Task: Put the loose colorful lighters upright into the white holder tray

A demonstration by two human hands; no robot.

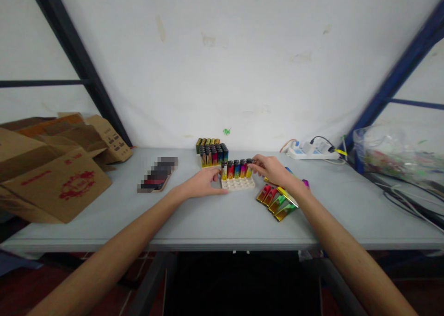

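A white tray (239, 184) with rows of holes sits on the table. Along its back row stand several colourful lighters (237, 170) with black tops. At the tray's left end is my left hand (203, 184), its thumb along the front corner and its fingers by the leftmost lighter. My right hand (270, 169) is closed in a pinch at the top of the rightmost lighter (249, 169), which stands in the back row. More lighters (277, 202), red, gold and green, lie flat below my right wrist; some are partly covered by it.
Behind the tray stand packed groups of upright lighters (214, 155). A phone (157, 175) lies to the left, partly blurred out. Cardboard boxes (65, 168) fill the left end. A power strip (312, 151), cables (412, 200) and a clear plastic bag (385, 145) are at the right.
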